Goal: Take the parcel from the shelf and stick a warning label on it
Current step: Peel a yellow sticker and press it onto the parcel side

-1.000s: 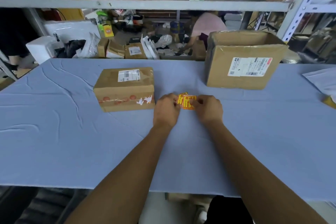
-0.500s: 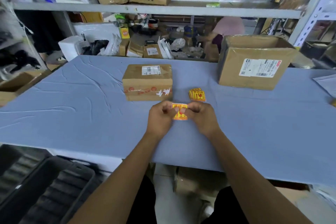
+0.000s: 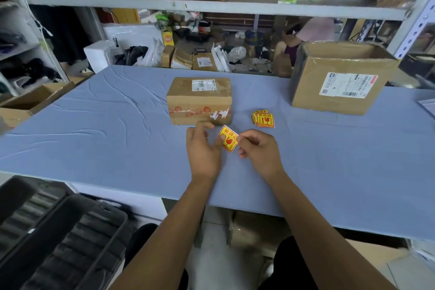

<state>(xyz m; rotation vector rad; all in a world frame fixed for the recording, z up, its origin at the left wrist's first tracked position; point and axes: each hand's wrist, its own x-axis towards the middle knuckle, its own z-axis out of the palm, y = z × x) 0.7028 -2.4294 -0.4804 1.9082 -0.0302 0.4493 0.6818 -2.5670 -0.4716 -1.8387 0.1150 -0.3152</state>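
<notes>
A small brown cardboard parcel (image 3: 200, 100) with a white shipping label on top lies on the blue table (image 3: 94, 129). Just in front of it, my left hand (image 3: 202, 148) and my right hand (image 3: 257, 150) hold a single yellow and red warning label (image 3: 228, 139) between them, tilted, above the table. My left thumb and my right fingertips pinch its edges. The left index finger points toward the parcel's front face. A small stack of the same labels (image 3: 263, 119) rests on the table to the right of the parcel.
A larger open cardboard box (image 3: 339, 77) stands at the back right of the table. A metal shelf (image 3: 211, 6) with cartons runs overhead. A black crate (image 3: 58, 238) sits on the floor at the lower left, a low box (image 3: 26, 103) at the left.
Both hands lifted one label off the stack and drew it toward me. The label is now turned at an angle, and the left fingers have spread. The view shifted back and left.
</notes>
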